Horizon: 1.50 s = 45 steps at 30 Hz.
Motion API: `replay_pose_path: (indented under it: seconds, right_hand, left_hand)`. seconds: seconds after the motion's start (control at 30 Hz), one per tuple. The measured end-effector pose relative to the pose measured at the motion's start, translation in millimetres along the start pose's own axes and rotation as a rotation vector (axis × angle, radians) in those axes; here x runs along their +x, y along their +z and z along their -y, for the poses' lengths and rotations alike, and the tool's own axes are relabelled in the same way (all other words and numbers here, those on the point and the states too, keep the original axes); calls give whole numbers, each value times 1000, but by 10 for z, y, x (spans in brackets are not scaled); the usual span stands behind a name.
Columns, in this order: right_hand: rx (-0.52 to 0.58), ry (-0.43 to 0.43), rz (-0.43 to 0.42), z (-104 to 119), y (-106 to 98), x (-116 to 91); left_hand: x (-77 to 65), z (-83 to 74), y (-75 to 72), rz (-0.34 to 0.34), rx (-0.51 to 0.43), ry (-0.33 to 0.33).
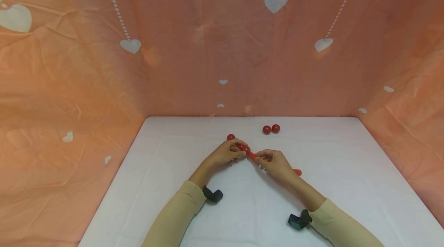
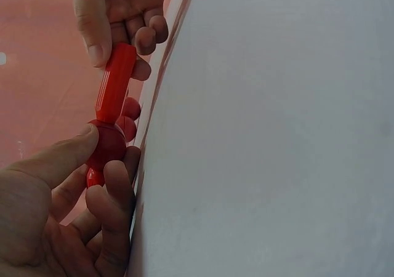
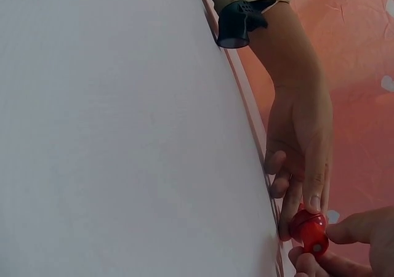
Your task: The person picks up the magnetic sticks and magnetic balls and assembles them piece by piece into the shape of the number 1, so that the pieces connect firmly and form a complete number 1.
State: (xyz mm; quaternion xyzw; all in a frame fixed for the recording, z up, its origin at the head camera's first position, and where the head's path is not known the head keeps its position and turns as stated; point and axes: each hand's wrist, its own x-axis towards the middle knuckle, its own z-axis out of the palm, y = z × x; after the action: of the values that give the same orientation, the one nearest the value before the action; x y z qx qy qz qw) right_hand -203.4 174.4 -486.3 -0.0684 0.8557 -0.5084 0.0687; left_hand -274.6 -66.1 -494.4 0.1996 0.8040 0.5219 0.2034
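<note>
My left hand pinches a glossy red ball between thumb and fingers. A ridged red rod meets one side of this ball. My right hand pinches the rod's outer end with thumb and fingertips. On the ball's opposite side, a short red piece shows among the left fingers, mostly hidden by them. Beyond the left hand in the head view is another red ball. In the right wrist view, the rod appears nearly end-on, with a pale round spot on its end.
Two red balls sit side by side toward the back of the white table. Another red rod lies partly behind the right wrist. Orange cloth with pale hearts rises behind and at both sides. Each wrist wears a black camera.
</note>
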Motion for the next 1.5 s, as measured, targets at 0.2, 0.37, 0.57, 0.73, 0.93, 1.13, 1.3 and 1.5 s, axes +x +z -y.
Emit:
replay_pose_path:
  seconds: [0.2,0.37,0.57,0.73,0.93,1.13,1.3,1.5]
  right_hand:
    - [-27,-7,-5,-2,-20,4]
    - [-36,-10,-27,0,-64,22]
    - [-70,-34,-59,25,-163,60]
    - [-119,-47,-93,46,-269,91]
    - [-178,-61,-118,53,-402,146]
    - [-241,-85,-143,87,-543,195]
    - [-284,-136,-178,99,-654,260]
    - [-278,-150,-183,51,-759,368]
  left_hand:
    - [2,1,4,-1,4,-1]
    - [1,-4,3,2,3,2]
    - [-4,-13,0,-9,8,-18]
    - [-18,-25,5,-16,4,-22]
    - [-18,-15,9,-13,-11,-16]
    - [-14,-2,9,-13,-6,-10]
    - [-11,7,8,-15,0,-11]
    - [-14,3,10,-11,-15,-7]
